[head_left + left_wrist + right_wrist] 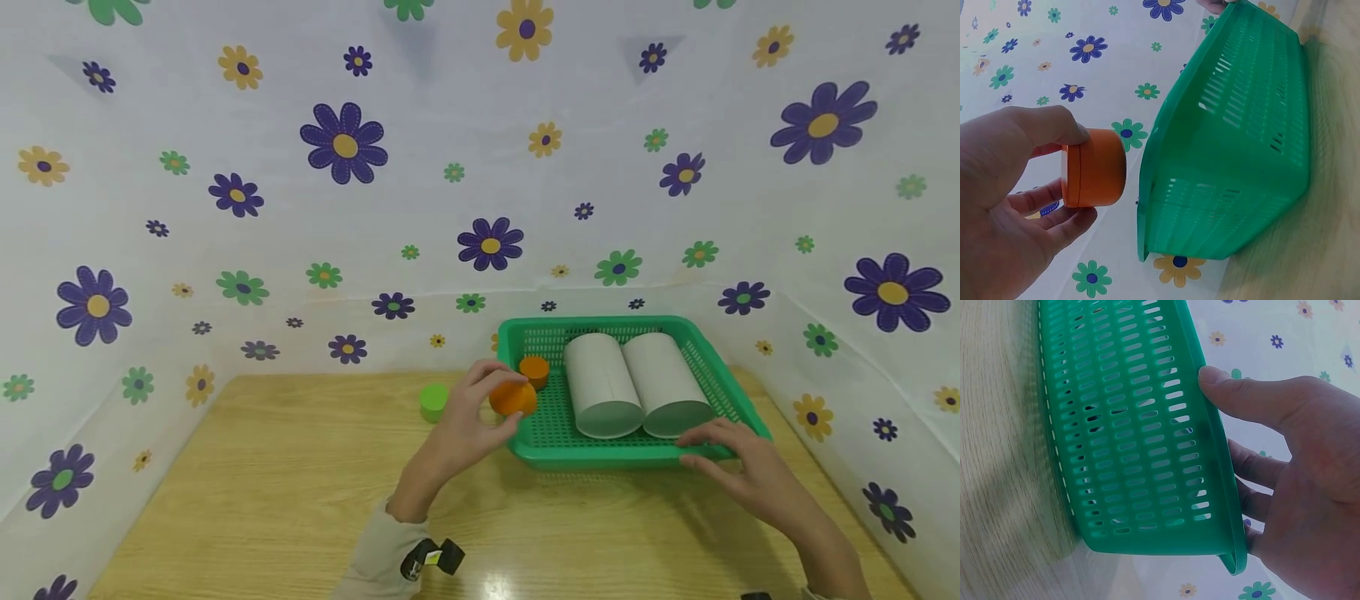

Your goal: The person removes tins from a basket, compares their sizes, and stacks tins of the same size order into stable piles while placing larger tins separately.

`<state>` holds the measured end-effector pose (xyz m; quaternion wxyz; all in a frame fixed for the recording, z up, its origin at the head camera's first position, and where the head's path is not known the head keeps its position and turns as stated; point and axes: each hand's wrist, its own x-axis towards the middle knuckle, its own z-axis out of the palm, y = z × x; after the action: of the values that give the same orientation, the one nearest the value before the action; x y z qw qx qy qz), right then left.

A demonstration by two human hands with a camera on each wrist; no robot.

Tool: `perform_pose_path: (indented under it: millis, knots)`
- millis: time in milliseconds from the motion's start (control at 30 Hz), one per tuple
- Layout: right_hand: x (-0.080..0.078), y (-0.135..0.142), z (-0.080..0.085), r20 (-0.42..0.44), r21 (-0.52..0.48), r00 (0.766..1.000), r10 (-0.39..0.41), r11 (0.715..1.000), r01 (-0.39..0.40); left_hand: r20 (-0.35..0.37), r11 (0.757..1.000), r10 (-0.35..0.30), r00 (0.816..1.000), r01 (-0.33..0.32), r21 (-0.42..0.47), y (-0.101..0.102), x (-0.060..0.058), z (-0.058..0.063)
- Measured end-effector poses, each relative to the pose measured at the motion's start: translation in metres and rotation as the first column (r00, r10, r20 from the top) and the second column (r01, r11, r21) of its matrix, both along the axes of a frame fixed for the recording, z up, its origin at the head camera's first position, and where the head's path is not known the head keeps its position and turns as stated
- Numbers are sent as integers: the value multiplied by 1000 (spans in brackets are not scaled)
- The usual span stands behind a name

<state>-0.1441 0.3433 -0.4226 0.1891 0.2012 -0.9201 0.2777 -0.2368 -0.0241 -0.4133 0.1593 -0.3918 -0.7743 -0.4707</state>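
Note:
My left hand [463, 425] pinches a small orange round container [513, 398] between thumb and fingers, over the left rim of a green plastic basket [600, 457]. In the left wrist view, the orange container [1097, 167] shows a lid seam and is held on its side, apart from the basket wall. My right hand [753, 475] grips the basket's front rim near the right corner. From the right wrist, the thumb [1241, 394] lies on the outside of the rim and the fingers pass behind it. Inside the basket are another orange round container [535, 369] and two white cylinders [602, 379] lying side by side.
A light green round container [433, 402] stands on the wooden table [300, 483], left of the basket and partly behind my left hand. White flower-printed sheeting [420, 217] encloses the table at the back and both sides.

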Motion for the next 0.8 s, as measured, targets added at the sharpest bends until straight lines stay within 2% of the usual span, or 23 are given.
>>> perform_pose_path:
  millis: [233, 500, 800]
  knots:
    - [1, 0, -1, 2, -5, 1000, -9, 1000, 9, 8, 999, 43, 999, -43, 29, -12, -1, -1]
    - [0, 0, 0, -5, -5, 1000, -5, 1000, 5, 101, 996, 58, 993, -64, 62, -24, -2, 0]
    - [-1, 0, -2, -2, -2, 1000, 0, 1000, 0, 137, 993, 68, 988, -81, 86, -35, -3, 4]
